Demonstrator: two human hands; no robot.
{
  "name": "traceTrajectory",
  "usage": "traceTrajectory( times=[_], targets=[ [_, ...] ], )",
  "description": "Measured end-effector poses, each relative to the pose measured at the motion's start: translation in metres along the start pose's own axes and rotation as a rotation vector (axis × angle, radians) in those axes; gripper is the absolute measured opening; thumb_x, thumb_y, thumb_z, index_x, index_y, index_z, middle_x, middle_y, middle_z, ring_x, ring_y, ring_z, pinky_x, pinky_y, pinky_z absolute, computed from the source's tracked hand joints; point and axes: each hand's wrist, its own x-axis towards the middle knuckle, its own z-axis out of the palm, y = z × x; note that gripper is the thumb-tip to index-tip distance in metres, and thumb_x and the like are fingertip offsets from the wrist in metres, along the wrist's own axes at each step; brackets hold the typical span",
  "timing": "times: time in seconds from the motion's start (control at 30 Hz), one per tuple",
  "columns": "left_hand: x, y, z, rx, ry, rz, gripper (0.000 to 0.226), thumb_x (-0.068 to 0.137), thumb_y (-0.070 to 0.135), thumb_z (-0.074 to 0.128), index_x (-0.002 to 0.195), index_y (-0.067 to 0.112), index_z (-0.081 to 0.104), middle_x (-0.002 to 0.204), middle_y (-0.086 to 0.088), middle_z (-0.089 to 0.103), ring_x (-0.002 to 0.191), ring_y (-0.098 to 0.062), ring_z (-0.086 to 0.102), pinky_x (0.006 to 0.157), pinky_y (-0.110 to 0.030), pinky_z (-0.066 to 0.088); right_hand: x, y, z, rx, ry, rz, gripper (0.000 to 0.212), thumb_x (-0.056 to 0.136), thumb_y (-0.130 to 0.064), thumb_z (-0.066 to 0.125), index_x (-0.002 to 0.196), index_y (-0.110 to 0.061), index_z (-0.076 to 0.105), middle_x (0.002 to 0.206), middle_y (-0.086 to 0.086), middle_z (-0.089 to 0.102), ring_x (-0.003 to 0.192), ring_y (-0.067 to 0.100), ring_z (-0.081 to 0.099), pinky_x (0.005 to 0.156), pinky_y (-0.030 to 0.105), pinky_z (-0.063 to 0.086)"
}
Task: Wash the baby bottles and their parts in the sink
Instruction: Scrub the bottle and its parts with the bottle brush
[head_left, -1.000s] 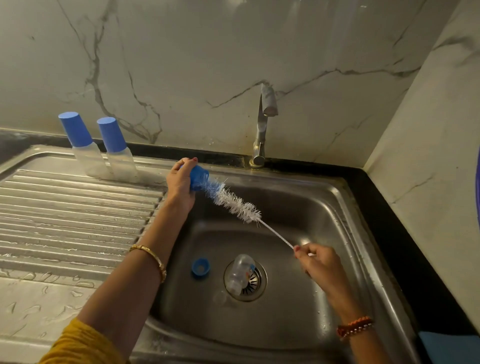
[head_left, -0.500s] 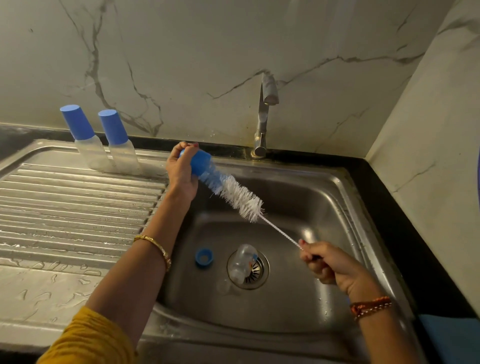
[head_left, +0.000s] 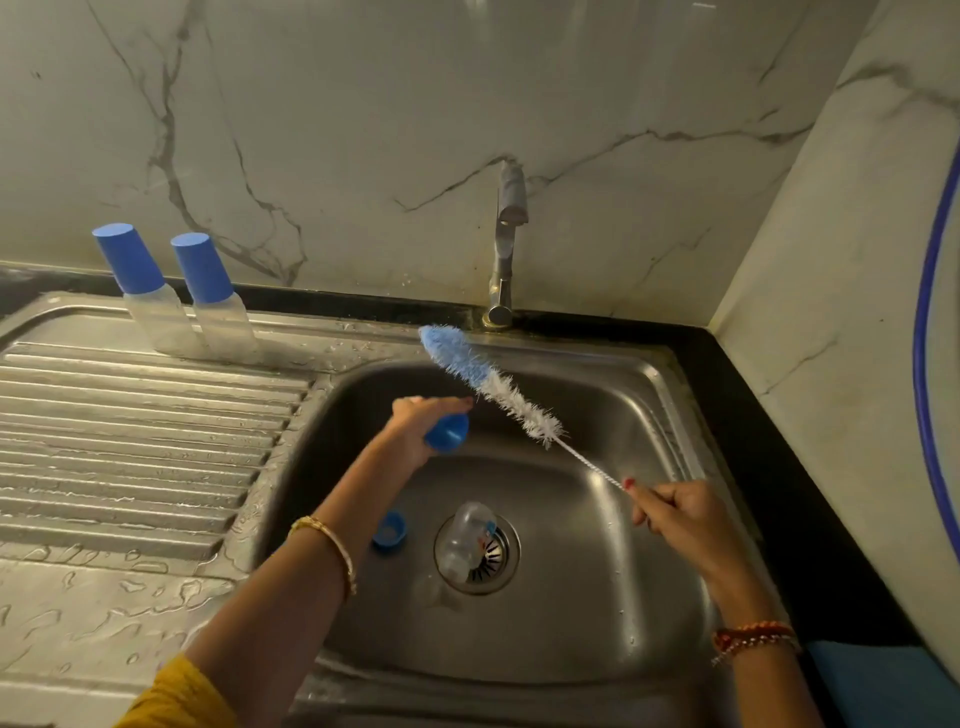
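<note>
Approx. halfway: 2 capped bottles (head_left: 176, 306) parked on drainboard (head_left: 130, 415); cap (head_left: 447, 432) gripped in left hand (head_left: 415, 426), brush (head_left: 488, 384) stem pinched by right hand (head_left: 675, 514); bottle (head_left: 467, 540) & ring (head_left: 389, 530) in sink (head_left: 597, 571) prob. unwashed.

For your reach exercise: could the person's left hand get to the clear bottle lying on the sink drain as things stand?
Probably not right away. The left hand grips a blue cap, so its fingers are occupied. The path itself looks free: the clear bottle lies uncovered over the drain, below and right of that hand.
</note>
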Motion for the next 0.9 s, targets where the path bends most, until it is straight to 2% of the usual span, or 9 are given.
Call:
traceTrajectory(
  times=[0.07,0.13,0.23,0.3,0.4,0.5,0.63,0.77,0.9],
  targets=[
    [0.000,-0.017,0.019,0.051,-0.096,-0.069,0.066,0.074,0.017,0.075,0.128,0.001,0.040,0.118,-0.014,0.052,0.083,-0.020,0.056,0.046,-0.023,0.050,0.000,0.002,-0.003,-0.055,0.028,-0.023,0.041,0.083,-0.037,0.064,0.050,-0.013,0.062,0.038,-0.007,0.052,0.037,0.003,0.044,0.049,0.023,0.034],
    [0.004,-0.039,0.034,0.184,-0.216,-0.082,0.054,0.072,0.018,0.077,0.116,0.000,0.050,0.116,-0.016,0.056,0.092,-0.025,0.059,0.058,-0.025,0.053,-0.001,0.004,-0.005,-0.120,0.066,-0.039,0.037,0.084,-0.034,0.063,0.053,-0.013,0.063,0.039,-0.012,0.054,0.034,0.001,0.045,0.046,0.020,0.031],
    [0.004,-0.071,0.051,0.548,-0.346,-0.018,0.028,0.072,0.024,0.078,0.082,0.006,0.058,0.087,-0.007,0.057,0.079,-0.019,0.058,0.062,-0.026,0.050,-0.002,0.005,-0.007,-0.180,0.110,-0.063,0.035,0.085,-0.035,0.063,0.054,-0.017,0.063,0.041,-0.008,0.055,0.037,0.003,0.045,0.044,0.019,0.030],
    [0.004,-0.086,0.059,0.808,-0.420,0.033,0.038,0.072,0.035,0.077,0.089,0.003,0.067,0.080,-0.002,0.057,0.070,-0.012,0.054,0.056,-0.020,0.045,-0.001,0.005,-0.007,-0.209,0.087,-0.080,0.035,0.085,-0.037,0.062,0.053,-0.022,0.060,0.046,-0.008,0.056,0.041,0.004,0.046,0.046,0.019,0.031],
    [0.006,-0.107,0.068,1.027,-0.438,0.040,0.058,0.072,0.050,0.073,0.106,0.004,0.067,0.091,-0.005,0.062,0.082,-0.016,0.059,0.071,-0.025,0.050,0.000,0.008,-0.006,-0.280,0.039,-0.088,0.036,0.086,-0.040,0.060,0.055,-0.022,0.059,0.047,-0.011,0.054,0.044,0.002,0.046,0.047,0.019,0.031],
    [0.008,-0.126,0.074,1.066,-0.449,0.097,0.055,0.074,0.045,0.074,0.111,0.005,0.063,0.098,-0.002,0.055,0.088,-0.012,0.052,0.079,-0.025,0.048,0.002,0.012,-0.004,-0.349,-0.005,-0.080,0.039,0.087,-0.044,0.058,0.057,-0.018,0.060,0.048,-0.009,0.054,0.044,0.004,0.047,0.048,0.021,0.034],
    [0.008,-0.146,0.079,1.095,-0.472,0.182,0.049,0.072,0.042,0.076,0.106,0.014,0.055,0.100,0.000,0.047,0.089,-0.010,0.044,0.071,-0.020,0.040,0.006,0.015,0.000,-0.429,0.010,-0.081,0.047,0.084,-0.049,0.058,0.054,-0.013,0.056,0.048,-0.002,0.054,0.046,0.010,0.048,0.051,0.027,0.040],
    [0.012,-0.155,0.082,1.257,-0.517,0.238,0.062,0.074,0.041,0.075,0.119,0.008,0.048,0.109,-0.007,0.047,0.093,-0.014,0.040,0.086,-0.028,0.041,0.010,0.014,0.003,-0.466,0.029,-0.107,0.042,0.081,-0.049,0.062,0.054,-0.018,0.057,0.050,-0.005,0.055,0.050,0.006,0.050,0.049,0.019,0.034],
    [0.018,-0.156,0.078,1.276,-0.526,0.276,0.065,0.072,0.039,0.076,0.121,0.008,0.047,0.117,-0.008,0.046,0.104,-0.020,0.046,0.090,-0.027,0.039,0.013,0.014,0.004,-0.454,0.041,-0.103,0.037,0.081,-0.046,0.064,0.059,-0.017,0.061,0.055,-0.002,0.061,0.056,0.011,0.056,0.056,0.025,0.044]
  ],
)
